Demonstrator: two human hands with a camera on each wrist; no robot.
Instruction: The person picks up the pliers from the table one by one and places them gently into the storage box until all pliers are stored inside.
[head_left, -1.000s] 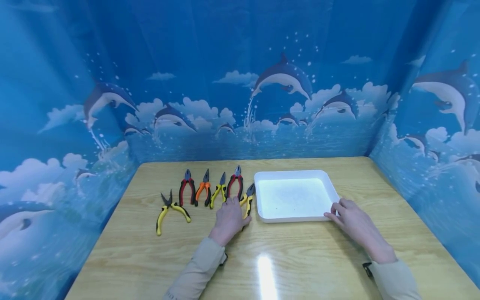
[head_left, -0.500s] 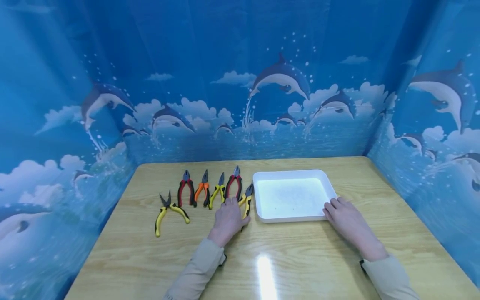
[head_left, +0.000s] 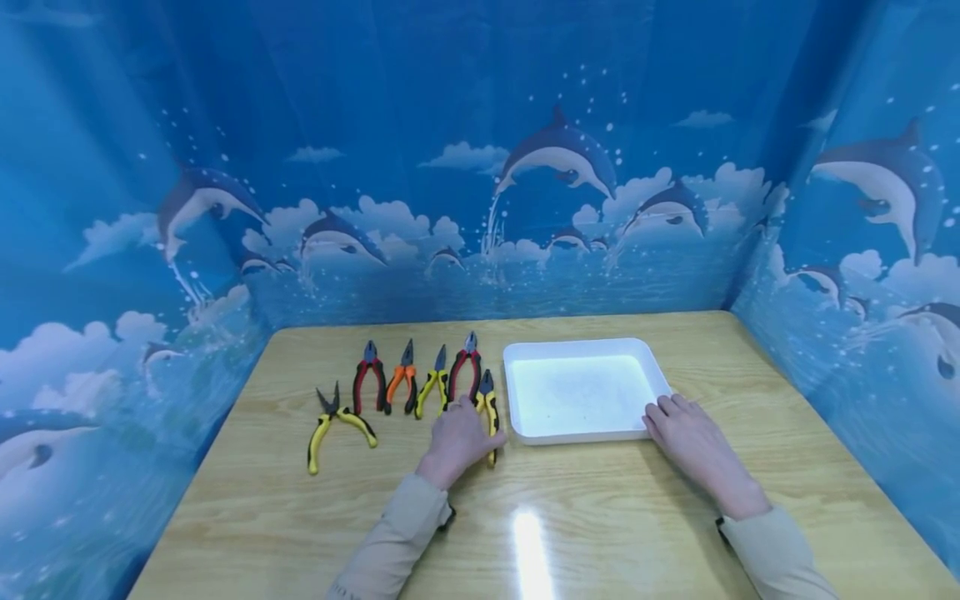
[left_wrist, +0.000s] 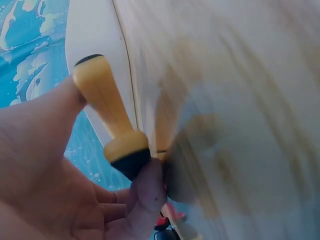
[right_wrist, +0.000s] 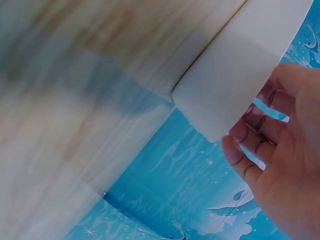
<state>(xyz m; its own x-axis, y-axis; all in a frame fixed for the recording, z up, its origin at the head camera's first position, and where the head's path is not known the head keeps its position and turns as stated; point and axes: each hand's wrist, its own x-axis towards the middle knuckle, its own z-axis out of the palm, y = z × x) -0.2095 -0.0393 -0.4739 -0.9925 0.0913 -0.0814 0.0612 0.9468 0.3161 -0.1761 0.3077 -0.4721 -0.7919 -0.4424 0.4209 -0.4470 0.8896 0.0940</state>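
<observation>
My left hand (head_left: 457, 437) pinches a pair of yellow-and-black pliers (head_left: 491, 412) by the handles, thumb on one side and fingers on the other. The pliers lie on the table with their head pointing away. In the left wrist view, a yellow handle (left_wrist: 107, 97) stands between the thumb and fingertips of the left hand (left_wrist: 90, 170). My right hand (head_left: 690, 442) holds the front right corner of a white tray (head_left: 577, 437). The right wrist view has the bent fingers (right_wrist: 245, 145) at the tray's rim; how firmly they hold cannot be seen.
Left of my left hand lie red-and-black pliers (head_left: 465, 367), small yellow pliers (head_left: 431, 392), orange pliers (head_left: 405, 379) and another red-and-black pair (head_left: 369, 375). Spread yellow long-nose pliers (head_left: 322, 429) lie farthest left. A dolphin-print curtain (head_left: 450, 208) surrounds the wooden table (head_left: 600, 525).
The yellow-and-black pliers have turned more upright, and their handles have come closer together. My right hand's fingers have settled further over the tray's corner. The tray shows no clear shift.
</observation>
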